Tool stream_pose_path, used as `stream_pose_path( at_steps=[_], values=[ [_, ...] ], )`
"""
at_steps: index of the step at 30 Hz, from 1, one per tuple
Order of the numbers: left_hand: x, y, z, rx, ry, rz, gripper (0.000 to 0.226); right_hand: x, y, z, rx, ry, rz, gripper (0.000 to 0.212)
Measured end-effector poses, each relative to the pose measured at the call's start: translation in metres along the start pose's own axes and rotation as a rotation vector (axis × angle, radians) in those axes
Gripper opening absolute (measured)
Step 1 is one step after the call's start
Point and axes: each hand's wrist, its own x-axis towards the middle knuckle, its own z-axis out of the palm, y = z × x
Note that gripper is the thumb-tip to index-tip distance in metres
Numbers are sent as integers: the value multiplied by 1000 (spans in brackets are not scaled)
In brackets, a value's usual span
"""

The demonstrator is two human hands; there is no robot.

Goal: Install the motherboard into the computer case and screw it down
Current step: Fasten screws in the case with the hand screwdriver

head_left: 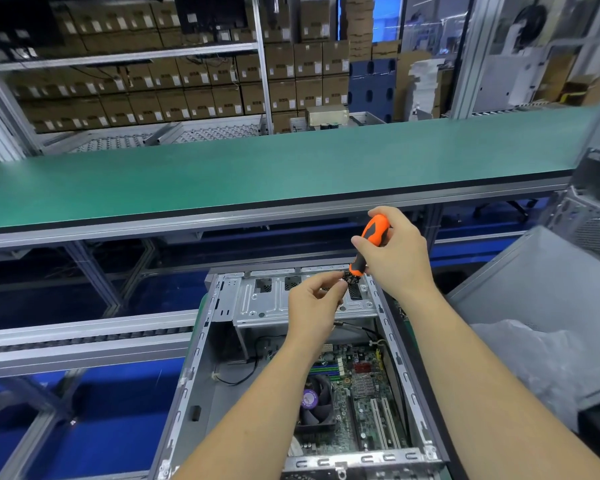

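An open grey computer case (201, 344) lies below me with the green motherboard (364, 403) inside, its black CPU fan (316, 403) at the left. My right hand (395, 251) grips an orange and black screwdriver (369, 242), held upright above the case's far drive cage (267, 303). My left hand (314, 299) pinches something small and dark at the screwdriver's lower end; the tip is hidden behind my fingers.
A long green workbench (257, 174) runs across beyond the case. A grey case side panel (541, 299) and crumpled clear plastic wrap (534, 362) lie at the right. Roller conveyor rails (84, 337) run at the left. Shelves of cardboard boxes (187, 84) fill the background.
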Motion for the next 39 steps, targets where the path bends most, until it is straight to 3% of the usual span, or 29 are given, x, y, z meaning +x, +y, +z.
stream_pose_path(
  at_steps=[8, 16, 28, 39],
  values=[
    [8, 7, -2, 41, 16, -109, 10, -2, 3, 9, -46, -2, -29, 35],
    [9, 3, -4, -310, -17, -345, 5, -3, 5, 11, -48, 30, -33, 34],
    [5, 4, 0, 66, -56, -123, 12, 0, 1, 7, -45, 30, -34, 41],
    [0, 2, 8, -35, 12, -175, 7, -1, 4, 9, -53, 54, -36, 36]
  ],
)
